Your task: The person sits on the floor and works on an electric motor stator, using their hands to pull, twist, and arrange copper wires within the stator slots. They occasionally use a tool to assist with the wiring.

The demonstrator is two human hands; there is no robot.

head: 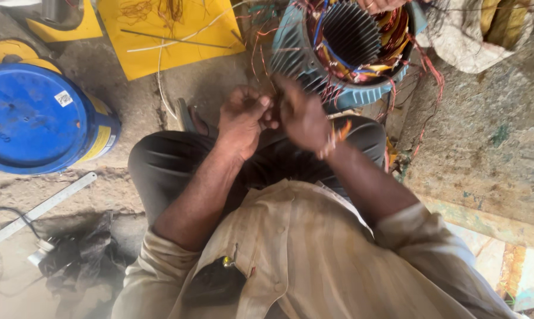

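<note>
A: Head view, item one: left hand (241, 118) and right hand (299, 113), raised together over the lap at centre frame, fingertips meeting. Both are pinched closed on something small between them; blur hides it, so whether it is a strand of wire I cannot tell.

B: Item two, the work piece?

A: Motor stator (344, 50), blue finned housing with copper windings and coloured leads spilling out, at one o'clock from the hands, just beyond them. Loose copper wires (261, 41) trail from its rim towards the fingers.

B: Handling note?

A: My judgement: keep the pinch short and close to the fingertips, hold the strand taut, and steady both wrists on the knees; the fine wire looks prone to kinking.

B: Surroundings?

A: Blue drum (33, 118) at nine o'clock. Yellow sheet (160, 53) with stray wire at eleven. Metal ruler (39, 210) and black bag (84, 257) at eight. Sack (462, 35) at two. Another person's fingers (378, 5) on the stator's far edge, at twelve.

B: Obstructions?

A: The tangle of leads at the housing could snag; that other hand shares the rim.
</note>
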